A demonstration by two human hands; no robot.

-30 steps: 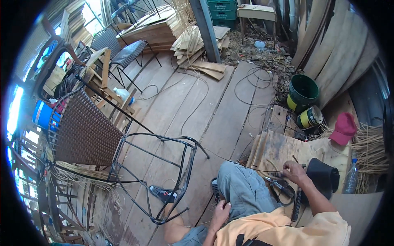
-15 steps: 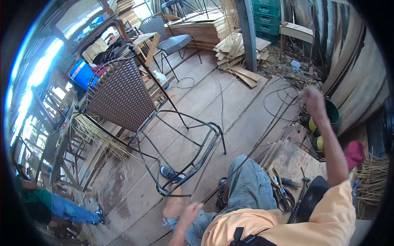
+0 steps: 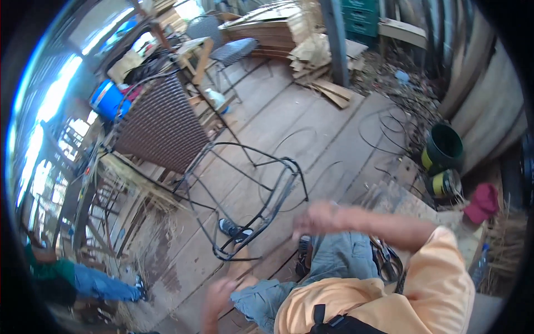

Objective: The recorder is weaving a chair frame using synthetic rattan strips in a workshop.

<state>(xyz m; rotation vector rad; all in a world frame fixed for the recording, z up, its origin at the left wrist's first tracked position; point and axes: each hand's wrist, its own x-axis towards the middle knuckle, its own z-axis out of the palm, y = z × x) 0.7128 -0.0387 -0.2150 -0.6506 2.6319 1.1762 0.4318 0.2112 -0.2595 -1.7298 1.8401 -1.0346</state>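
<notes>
A black metal chair frame (image 3: pixel 272 195) stands in front of me, its seat an open ring of rods. Its backrest (image 3: pixel 164 125) is woven in brown strips. My right hand (image 3: pixel 314 220) is just right of the frame's near side, fingers smeared by motion. My left hand (image 3: pixel 219 295), also blurred, is low beside my left knee, below the frame's lower corner. Whether either hand grips a strand cannot be made out. A thin dark strand (image 3: pixel 303 129) loops over the floor beyond the seat.
Shears (image 3: pixel 386 260) lie beside my right leg, partly behind my arm. Green buckets (image 3: pixel 444 147) and a red cloth item (image 3: pixel 481 203) are on the right. Stacked boards (image 3: pixel 311 58) stand by a post (image 3: pixel 336 44). Another person (image 3: pixel 83 278) is at left.
My right hand has swung from the far right in toward the chair frame. My left hand has moved down and left. The long strand stretched between them no longer shows taut; loops appear over the floor.
</notes>
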